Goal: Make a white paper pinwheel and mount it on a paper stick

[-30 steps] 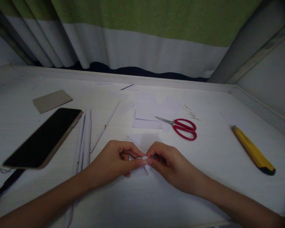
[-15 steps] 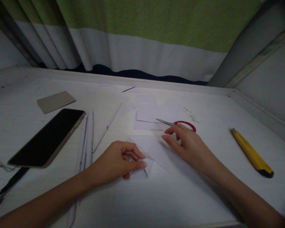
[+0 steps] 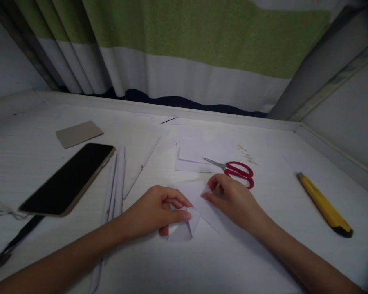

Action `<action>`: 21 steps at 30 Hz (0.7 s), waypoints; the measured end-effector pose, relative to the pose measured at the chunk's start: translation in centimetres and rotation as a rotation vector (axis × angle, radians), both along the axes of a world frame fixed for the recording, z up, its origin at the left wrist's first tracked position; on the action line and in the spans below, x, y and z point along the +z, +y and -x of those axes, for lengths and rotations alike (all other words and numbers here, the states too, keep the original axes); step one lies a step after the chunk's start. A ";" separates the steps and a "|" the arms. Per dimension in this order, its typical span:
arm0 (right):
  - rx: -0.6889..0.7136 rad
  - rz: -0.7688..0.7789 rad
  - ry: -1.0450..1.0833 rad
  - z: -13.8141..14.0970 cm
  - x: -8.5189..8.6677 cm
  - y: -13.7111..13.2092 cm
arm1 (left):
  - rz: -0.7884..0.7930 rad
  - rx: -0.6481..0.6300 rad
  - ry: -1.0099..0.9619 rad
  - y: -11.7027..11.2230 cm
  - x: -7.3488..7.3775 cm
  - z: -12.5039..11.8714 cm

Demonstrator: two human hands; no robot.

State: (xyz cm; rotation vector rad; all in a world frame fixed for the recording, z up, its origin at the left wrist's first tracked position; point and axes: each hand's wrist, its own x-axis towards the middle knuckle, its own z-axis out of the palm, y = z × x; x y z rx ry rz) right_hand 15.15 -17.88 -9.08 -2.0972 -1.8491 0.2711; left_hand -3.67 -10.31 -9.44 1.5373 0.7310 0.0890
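My left hand (image 3: 155,212) rests on the white table (image 3: 263,245) with thumb and fingers pinched on a small folded white paper piece (image 3: 184,226). My right hand (image 3: 233,200) lies just to its right, fingers curled, its fingertips pressing a flap of white paper (image 3: 211,214) that joins the folded piece. Red-handled scissors (image 3: 237,171) lie shut just beyond my right hand, not touched.
A black phone (image 3: 69,177) lies at the left, with a brown card (image 3: 79,133) behind it. Rolled white paper sticks (image 3: 116,183) lie beside the phone. Loose white sheets (image 3: 196,153) sit behind the hands. A yellow utility knife (image 3: 323,204) lies at the right. Curtains hang behind.
My right hand left the pinch, went out toward the scissors, then came back to the paper flap. The left hand stayed pinched on the folded piece. The view tilted slightly down.
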 end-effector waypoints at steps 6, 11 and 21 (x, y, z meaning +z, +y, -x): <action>0.159 -0.095 0.039 0.2 0.3 -0.3 | 0.034 -0.024 -0.018 0.1 -0.2 0.1; 0.327 -0.073 0.106 0.5 0.8 -0.6 | 0.055 -0.023 -0.015 0.2 0.2 0.0; 0.369 0.165 0.484 0.3 1.4 -0.5 | 0.156 -0.080 -0.043 0.5 0.1 0.1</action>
